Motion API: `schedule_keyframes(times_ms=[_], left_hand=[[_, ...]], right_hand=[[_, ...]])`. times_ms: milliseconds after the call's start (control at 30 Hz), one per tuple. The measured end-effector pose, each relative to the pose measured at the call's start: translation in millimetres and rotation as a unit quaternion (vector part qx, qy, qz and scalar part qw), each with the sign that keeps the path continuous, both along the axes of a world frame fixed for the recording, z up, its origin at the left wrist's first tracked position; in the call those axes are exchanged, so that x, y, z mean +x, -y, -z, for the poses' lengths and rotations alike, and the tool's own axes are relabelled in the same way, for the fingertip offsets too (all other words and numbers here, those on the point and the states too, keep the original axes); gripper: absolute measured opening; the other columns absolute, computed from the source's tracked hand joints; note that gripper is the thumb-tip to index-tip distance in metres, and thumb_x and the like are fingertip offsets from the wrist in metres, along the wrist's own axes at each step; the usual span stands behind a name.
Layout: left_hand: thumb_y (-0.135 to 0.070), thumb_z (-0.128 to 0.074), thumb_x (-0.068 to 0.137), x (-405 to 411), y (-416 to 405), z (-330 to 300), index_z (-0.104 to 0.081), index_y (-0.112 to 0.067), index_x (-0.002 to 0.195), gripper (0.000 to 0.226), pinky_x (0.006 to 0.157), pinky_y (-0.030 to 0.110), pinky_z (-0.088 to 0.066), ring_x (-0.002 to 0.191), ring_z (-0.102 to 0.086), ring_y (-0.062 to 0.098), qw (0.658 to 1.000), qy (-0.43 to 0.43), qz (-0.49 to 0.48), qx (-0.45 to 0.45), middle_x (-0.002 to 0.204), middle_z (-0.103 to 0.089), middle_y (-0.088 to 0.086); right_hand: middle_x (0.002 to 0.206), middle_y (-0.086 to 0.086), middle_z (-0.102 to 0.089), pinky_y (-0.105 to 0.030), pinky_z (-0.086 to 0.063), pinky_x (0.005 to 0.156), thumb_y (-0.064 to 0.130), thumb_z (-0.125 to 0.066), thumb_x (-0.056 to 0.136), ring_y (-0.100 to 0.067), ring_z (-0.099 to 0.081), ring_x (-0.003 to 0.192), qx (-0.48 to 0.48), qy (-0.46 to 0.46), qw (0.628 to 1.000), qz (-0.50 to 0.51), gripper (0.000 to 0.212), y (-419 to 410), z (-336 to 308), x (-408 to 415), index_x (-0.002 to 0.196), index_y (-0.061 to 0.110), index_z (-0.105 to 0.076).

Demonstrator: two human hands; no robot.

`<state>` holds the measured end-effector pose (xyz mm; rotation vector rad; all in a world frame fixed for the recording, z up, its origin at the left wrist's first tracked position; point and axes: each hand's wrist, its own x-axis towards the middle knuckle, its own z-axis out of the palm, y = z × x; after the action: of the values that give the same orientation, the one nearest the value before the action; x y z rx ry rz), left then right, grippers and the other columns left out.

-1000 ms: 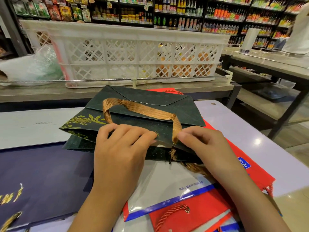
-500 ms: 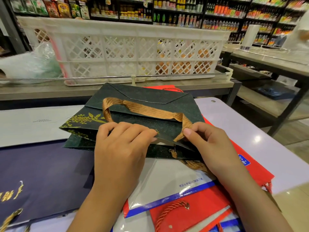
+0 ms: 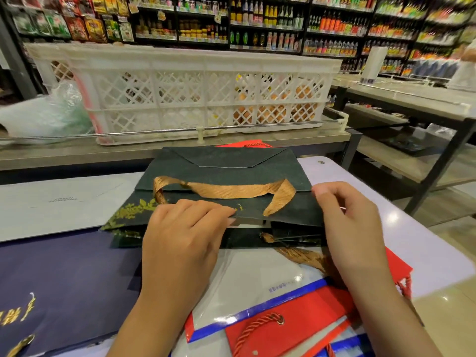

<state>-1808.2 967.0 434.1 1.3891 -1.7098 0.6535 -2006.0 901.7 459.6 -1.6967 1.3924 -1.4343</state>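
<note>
A dark green paper gift bag (image 3: 231, 173) with gold leaf print lies folded flat on a stack of bags. Its gold ribbon handle (image 3: 226, 190) lies across the top face. My left hand (image 3: 185, 235) pinches the bag's top edge near the middle. My right hand (image 3: 347, 222) grips the bag's right side edge, thumb on top. A gap shows between the bag's two mouth edges. A second ribbon handle (image 3: 301, 255) trails out underneath.
Under the green bag lie a white and blue bag (image 3: 257, 279), red bags (image 3: 288, 328) with rope handles and a navy bag (image 3: 64, 279), all on a white table (image 3: 417, 243). A white lattice crate (image 3: 195, 91) stands on the counter behind. Store shelves fill the background.
My right hand has slid from the ribbon near the bag's middle out to its right edge. The bag's mouth has spread a little. My left hand kept its hold.
</note>
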Motion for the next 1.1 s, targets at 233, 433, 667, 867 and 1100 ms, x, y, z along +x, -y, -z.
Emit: schedule_keyframes(times_ms=[233, 433, 667, 867, 1100], left_hand=[[-0.026, -0.059, 0.088, -2.7, -0.6, -5.2, -0.075, -0.016, 0.090, 0.019, 0.065, 0.039, -0.045, 0.081, -0.062, 0.015, 0.999, -0.043, 0.023, -0.011, 0.087, -0.071, -0.005], [-0.028, -0.058, 0.088, 1.2, -4.2, -17.5, -0.074, -0.017, 0.089, 0.019, 0.065, 0.034, -0.043, 0.079, -0.060, 0.013, 0.999, -0.024, 0.044, 0.004, 0.087, -0.069, -0.007], [-0.039, -0.053, 0.086, 0.9, -24.3, -33.3, -0.071, -0.027, 0.090, 0.023, 0.069, 0.036, -0.049, 0.083, -0.057, 0.001, 0.991, -0.068, 0.075, 0.090, 0.088, -0.066, -0.020], [-0.053, -0.048, 0.082, -17.3, -22.5, -55.4, -0.064, -0.040, 0.104, 0.030, 0.089, 0.030, -0.045, 0.104, -0.054, 0.000, 0.960, -0.198, 0.095, 0.172, 0.102, -0.062, -0.026], [-0.064, -0.043, 0.088, -57.3, -2.2, -95.1, -0.067, -0.028, 0.102, 0.045, 0.086, 0.031, -0.047, 0.098, -0.060, 0.013, 0.916, -0.234, -0.041, 0.322, 0.097, -0.066, -0.011]], right_hand=[[0.099, 0.011, -0.062, -0.030, -0.044, 0.077, 0.046, -0.046, 0.093, -0.010, -0.058, 0.096, 0.132, 0.006, 0.991, 0.016, 0.033, -8.8, -11.6, -18.7, 0.112, 0.023, -0.061], [0.094, 0.000, -0.062, -0.030, -0.043, 0.072, 0.037, -0.055, 0.092, -0.018, -0.058, 0.090, 0.191, -0.058, 0.980, -0.017, 0.034, -4.0, -28.0, -20.3, 0.115, 0.012, -0.061], [0.060, -0.003, -0.066, -0.025, -0.048, 0.053, 0.010, -0.059, 0.090, -0.014, -0.062, 0.056, 0.218, 0.047, 0.970, -0.101, 0.014, -9.3, -38.7, -21.6, 0.084, 0.001, -0.069], [0.085, -0.016, -0.073, -0.037, -0.053, 0.066, -0.003, -0.053, 0.085, -0.030, -0.068, 0.079, 0.212, 0.225, 0.941, -0.141, 0.022, -23.2, -40.6, -8.8, 0.099, 0.007, -0.067], [0.095, -0.014, -0.072, -0.035, -0.050, 0.068, 0.013, -0.048, 0.092, -0.026, -0.066, 0.085, 0.234, 0.370, 0.867, -0.235, 0.023, -47.0, -42.1, 11.3, 0.100, 0.012, -0.069]])
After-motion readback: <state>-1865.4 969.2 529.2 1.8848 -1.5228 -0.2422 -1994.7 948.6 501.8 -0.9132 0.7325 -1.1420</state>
